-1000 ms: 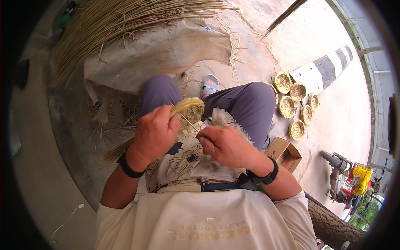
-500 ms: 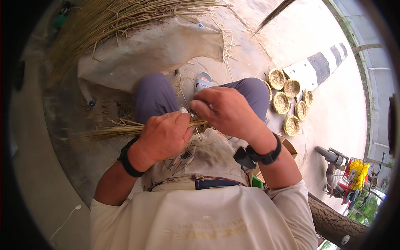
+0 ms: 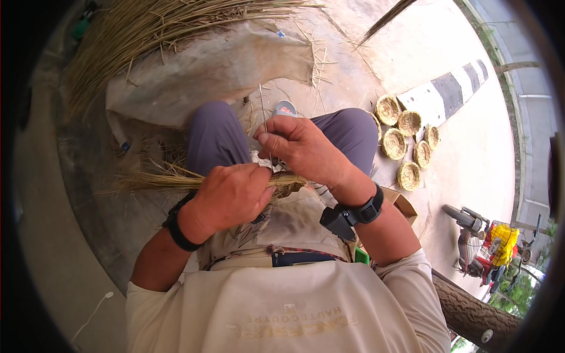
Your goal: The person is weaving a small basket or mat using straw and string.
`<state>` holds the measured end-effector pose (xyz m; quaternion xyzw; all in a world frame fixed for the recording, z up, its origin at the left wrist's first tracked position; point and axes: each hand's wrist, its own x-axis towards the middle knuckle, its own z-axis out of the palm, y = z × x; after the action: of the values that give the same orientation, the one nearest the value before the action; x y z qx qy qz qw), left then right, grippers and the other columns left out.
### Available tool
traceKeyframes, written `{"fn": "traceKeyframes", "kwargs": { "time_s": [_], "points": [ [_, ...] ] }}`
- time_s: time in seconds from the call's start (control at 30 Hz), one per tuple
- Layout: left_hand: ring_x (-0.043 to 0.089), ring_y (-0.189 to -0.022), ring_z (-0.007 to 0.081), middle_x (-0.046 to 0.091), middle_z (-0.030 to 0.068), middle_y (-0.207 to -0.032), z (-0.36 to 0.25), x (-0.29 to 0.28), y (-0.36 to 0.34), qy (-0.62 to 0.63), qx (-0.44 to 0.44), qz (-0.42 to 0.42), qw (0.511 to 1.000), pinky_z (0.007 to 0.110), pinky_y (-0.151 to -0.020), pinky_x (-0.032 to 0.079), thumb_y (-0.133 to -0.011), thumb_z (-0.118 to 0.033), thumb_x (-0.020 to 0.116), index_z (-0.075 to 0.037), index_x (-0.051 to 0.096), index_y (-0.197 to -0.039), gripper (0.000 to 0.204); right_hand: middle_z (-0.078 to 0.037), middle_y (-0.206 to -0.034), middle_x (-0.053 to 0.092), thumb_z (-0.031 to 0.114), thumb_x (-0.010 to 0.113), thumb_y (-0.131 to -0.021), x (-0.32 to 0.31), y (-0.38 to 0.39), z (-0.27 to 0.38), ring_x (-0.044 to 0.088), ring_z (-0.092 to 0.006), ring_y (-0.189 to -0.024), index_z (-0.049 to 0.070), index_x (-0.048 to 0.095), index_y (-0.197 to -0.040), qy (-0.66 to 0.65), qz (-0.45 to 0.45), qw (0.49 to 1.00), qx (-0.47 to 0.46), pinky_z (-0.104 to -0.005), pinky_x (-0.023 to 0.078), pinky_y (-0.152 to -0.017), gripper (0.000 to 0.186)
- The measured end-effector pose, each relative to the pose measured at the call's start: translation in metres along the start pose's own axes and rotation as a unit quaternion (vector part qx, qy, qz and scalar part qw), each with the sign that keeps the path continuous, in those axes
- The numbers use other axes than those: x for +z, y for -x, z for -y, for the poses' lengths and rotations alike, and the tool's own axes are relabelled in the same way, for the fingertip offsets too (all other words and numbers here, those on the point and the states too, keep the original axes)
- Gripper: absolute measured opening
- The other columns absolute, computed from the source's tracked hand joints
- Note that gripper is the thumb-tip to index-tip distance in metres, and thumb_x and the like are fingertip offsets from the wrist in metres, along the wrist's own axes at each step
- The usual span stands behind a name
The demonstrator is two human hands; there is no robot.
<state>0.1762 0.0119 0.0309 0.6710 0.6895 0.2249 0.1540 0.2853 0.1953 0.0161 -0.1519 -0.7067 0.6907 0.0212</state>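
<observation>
My left hand (image 3: 228,197) is closed over a bundle of straw (image 3: 158,181) in front of my lap, its loose stalks trailing off to the left. At the right end of the bundle, a small coiled straw piece (image 3: 291,186) shows partly below my right hand. Between the pinched fingers of my right hand (image 3: 309,152) a long thin needle (image 3: 262,105) stands nearly upright. Its lower part reaches down toward the straw by my left fingers. Something white and crumpled (image 3: 261,159) sits there too; I cannot tell what it is.
A large heap of long straw (image 3: 176,23) lies on a pale cloth (image 3: 194,76) beyond my knees. Several small woven straw baskets (image 3: 394,143) rest on the ground at right, beside a black-and-white striped barrier (image 3: 448,93). A parked motorbike (image 3: 479,250) stands farther right.
My right hand has turned and moved slightly left. The needle now points up and away beyond its fingers. My left hand still grips the straw in about the same place.
</observation>
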Motion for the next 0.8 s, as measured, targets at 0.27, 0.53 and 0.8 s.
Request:
{"fn": "traceKeyframes", "kwargs": {
  "time_s": [0.27,0.53,0.8],
  "points": [
    [0.071,-0.072,0.0315,0.065,0.0095,-0.076,0.020,-0.025,0.004,-0.009,0.018,-0.007,1.000,0.046,-0.062,0.057,-0.091,-0.020,0.075,-0.009,0.058,-0.091,0.020,0.001,-0.078,0.062,0.025,0.055,-0.114,-0.014,0.020,0.032,0.046,-0.0097,-0.059,0.008,0.064,-0.127,-0.512,-0.084,0.848,0.108,-0.0264,0.041,-0.053,0.023],
    [0.070,-0.071,0.0343,0.068,0.0125,-0.076,0.039,-0.063,0.028,-0.017,-0.030,0.076,0.997,0.047,-0.063,0.057,-0.090,-0.017,0.071,-0.006,0.065,-0.094,0.013,-0.011,-0.092,0.074,0.019,0.076,-0.100,-0.076,0.061,0.060,0.071,-0.0251,-0.078,-0.002,0.072,-0.125,0.287,0.022,0.953,-0.097,-0.0345,0.058,-0.075,0.032],
    [0.073,-0.078,0.0369,0.074,0.0155,-0.087,0.020,-0.050,0.016,0.166,-0.020,0.121,0.978,0.044,-0.070,0.058,-0.093,-0.011,0.069,-0.008,0.072,-0.134,0.041,-0.016,-0.071,0.066,0.025,0.081,-0.094,-0.093,0.059,0.021,0.064,-0.0364,-0.065,0.006,0.075,-0.105,0.337,0.086,0.937,0.029,-0.0439,0.048,-0.060,0.023]
  ]
}}
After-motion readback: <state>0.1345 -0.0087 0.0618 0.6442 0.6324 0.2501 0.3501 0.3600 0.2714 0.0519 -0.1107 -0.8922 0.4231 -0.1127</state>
